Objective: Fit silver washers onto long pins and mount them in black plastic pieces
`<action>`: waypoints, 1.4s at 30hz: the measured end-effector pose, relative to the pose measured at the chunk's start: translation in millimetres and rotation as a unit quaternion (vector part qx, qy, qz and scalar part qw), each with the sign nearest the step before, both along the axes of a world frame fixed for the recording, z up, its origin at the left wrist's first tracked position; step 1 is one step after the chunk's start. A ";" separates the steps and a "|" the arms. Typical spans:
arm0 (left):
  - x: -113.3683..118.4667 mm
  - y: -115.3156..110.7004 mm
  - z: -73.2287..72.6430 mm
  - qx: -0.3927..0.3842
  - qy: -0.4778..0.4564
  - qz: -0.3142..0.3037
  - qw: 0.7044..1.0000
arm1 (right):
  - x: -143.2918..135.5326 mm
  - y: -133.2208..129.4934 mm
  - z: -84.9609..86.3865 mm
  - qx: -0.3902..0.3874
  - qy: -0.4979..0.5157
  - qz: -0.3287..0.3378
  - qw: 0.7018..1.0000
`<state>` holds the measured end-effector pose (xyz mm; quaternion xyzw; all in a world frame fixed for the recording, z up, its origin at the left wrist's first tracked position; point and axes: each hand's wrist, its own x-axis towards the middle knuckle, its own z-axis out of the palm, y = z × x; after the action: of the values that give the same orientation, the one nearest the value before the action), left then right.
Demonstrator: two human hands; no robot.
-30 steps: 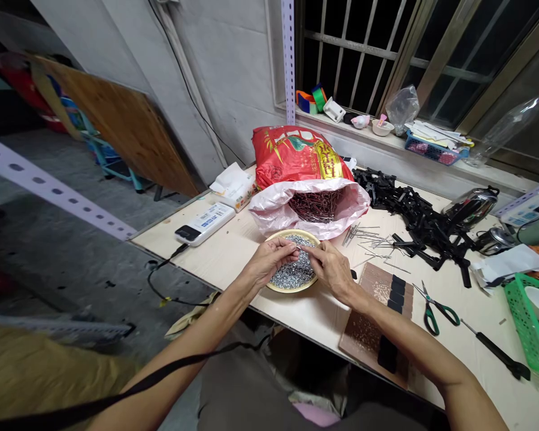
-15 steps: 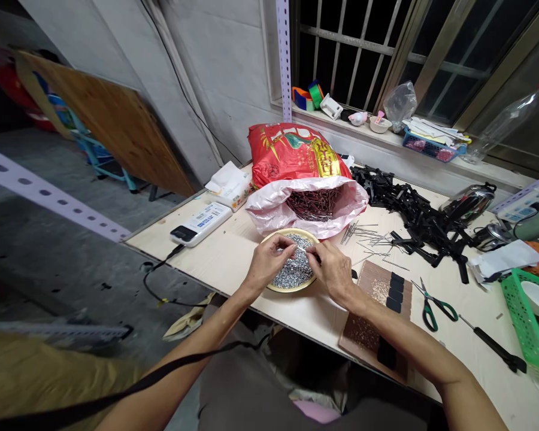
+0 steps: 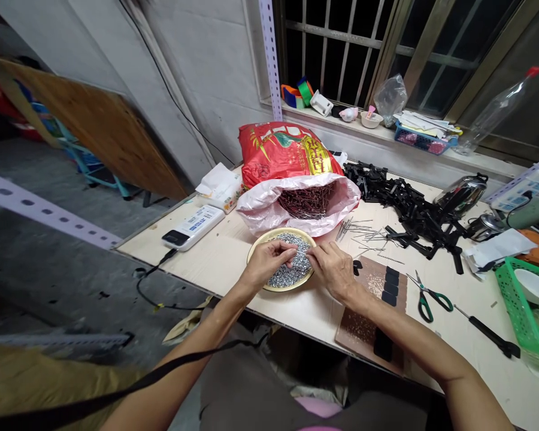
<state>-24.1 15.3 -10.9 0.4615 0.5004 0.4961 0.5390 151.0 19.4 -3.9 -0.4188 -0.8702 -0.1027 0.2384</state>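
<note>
Above a round yellow bowl of small silvery metal pieces, perhaps nuts, my two hands face each other. A thin metal rod spans the short gap between their fingertips. My right hand pinches one end of it. My left hand is closed in a pinch at the other end; whether a small piece is also in those fingers is too small to tell. Behind the bowl lies an open red bag with many dark reddish thin rods in its mouth.
Loose thin rods and a heap of black parts lie to the right. Nearer are a brown board with black pads, scissors, a black-handled tool and a green basket. A power bank and tissue pack stand left.
The view has shifted slightly, so the table things sit a little further left. Both hands stay over the bowl, with the thin rod still between their fingertips.
</note>
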 end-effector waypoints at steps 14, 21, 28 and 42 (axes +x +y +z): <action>7.6 0.8 1.8 -0.009 0.015 -0.005 1.000 | 6.2 -2.1 -0.3 -0.012 -0.052 0.004 0.999; 6.8 -4.5 3.6 0.045 0.066 0.007 0.997 | 3.7 -3.3 5.6 -0.134 0.070 -0.006 0.988; 8.4 -3.5 1.8 0.051 0.045 0.035 0.997 | 2.9 -3.6 15.0 -0.284 0.201 -0.010 0.938; 7.1 -6.7 10.4 0.005 0.067 -0.023 0.997 | 6.7 -7.7 0.3 -0.042 0.000 0.013 0.999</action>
<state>-17.0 8.5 -0.5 0.5077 0.5224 0.4539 0.5132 157.7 11.7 -3.7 -0.4173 -0.8791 -0.0627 0.2215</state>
